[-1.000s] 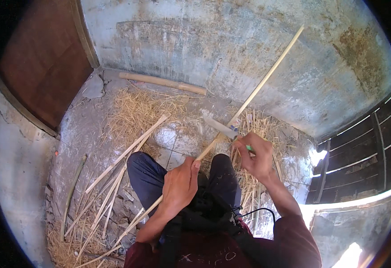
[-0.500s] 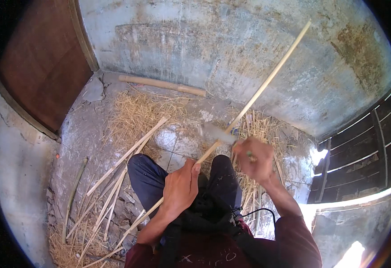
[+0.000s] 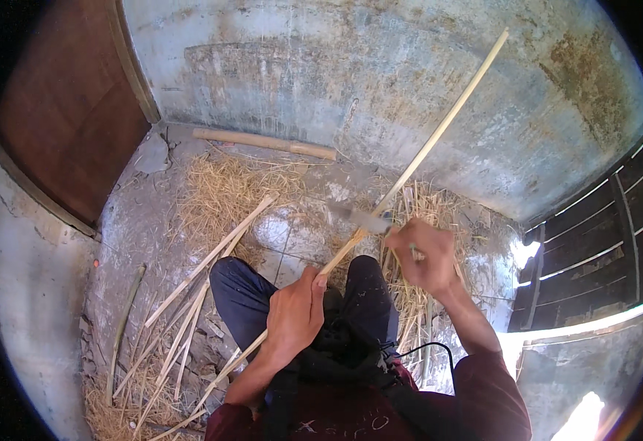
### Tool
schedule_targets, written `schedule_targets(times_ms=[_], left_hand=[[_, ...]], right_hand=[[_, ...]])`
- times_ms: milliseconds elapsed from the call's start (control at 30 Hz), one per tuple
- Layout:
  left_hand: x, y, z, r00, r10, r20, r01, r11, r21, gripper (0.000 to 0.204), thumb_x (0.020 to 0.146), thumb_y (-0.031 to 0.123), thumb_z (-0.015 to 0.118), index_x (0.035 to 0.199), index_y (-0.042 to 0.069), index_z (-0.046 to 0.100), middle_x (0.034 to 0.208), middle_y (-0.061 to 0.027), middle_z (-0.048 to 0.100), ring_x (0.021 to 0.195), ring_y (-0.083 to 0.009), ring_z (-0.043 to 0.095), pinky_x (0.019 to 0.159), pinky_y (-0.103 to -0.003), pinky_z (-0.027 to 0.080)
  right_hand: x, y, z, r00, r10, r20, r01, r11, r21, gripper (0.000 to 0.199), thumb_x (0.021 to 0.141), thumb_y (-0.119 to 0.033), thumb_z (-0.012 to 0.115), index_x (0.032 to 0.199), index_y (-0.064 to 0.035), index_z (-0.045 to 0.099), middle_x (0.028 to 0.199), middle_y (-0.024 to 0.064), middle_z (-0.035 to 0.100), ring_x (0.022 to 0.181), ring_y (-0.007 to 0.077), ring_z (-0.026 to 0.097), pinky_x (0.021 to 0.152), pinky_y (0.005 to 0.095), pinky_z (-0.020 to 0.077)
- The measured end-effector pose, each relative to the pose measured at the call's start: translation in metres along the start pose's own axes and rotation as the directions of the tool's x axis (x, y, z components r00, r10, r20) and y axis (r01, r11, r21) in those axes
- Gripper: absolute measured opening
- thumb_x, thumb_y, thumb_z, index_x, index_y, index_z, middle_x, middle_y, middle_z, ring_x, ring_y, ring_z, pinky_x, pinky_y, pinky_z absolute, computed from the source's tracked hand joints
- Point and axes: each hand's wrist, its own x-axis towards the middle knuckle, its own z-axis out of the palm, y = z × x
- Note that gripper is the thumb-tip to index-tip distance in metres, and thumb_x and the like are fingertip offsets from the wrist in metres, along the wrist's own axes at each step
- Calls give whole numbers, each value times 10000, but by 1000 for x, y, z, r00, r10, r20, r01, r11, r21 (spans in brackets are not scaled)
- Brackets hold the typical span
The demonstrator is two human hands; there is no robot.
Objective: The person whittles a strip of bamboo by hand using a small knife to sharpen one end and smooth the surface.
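Note:
My left hand (image 3: 295,316) is closed around a long pale bamboo strip (image 3: 439,132) above my lap. The strip slants from beside my left forearm up to the far right, in front of the wall. My right hand (image 3: 425,256) is closed on the handle of a knife, hidden in the fist. The knife's grey blade (image 3: 365,219) lies across the strip beyond my left hand, touching it or very close. Below the blade, the strip looks browner and shaved. A green band or ring shows on my right hand.
Several cut bamboo strips (image 3: 207,257) lie left of my knees. Heaps of shavings (image 3: 226,184) cover parts of the floor. A bamboo pole (image 3: 262,143) lies along the back wall, and a greenish stick (image 3: 124,331) at the left. A brown door (image 3: 71,103) stands far left.
The knife blade has turned slightly and shows less blur, still at about the same place on the strip. My right hand has shifted a little; my left keeps its grip.

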Motion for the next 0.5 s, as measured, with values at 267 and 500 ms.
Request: schedule_targets(times_ms=[267, 500], left_hand=[[-1, -2, -7, 997, -31, 67, 44, 977, -209, 318, 1154, 242, 448, 996, -2, 574, 699, -200, 588, 652, -442, 623, 626, -489, 473], [-2, -15, -5, 946, -78, 315, 253, 786, -564, 520, 1186, 422, 364, 984, 5, 600, 668, -15, 472, 576, -138, 459, 570, -328, 415]], right_hand=[[12, 7, -12, 974, 167, -155, -173, 985, -26, 136, 864, -11, 809, 877, -42, 677, 765, 112, 683, 570, 244, 652, 490, 360, 476], [-6, 0, 8, 998, 57, -9, -56, 995, 83, 160, 849, -27, 836, 888, -49, 682, 772, 92, 676, 583, 252, 656, 499, 368, 481]])
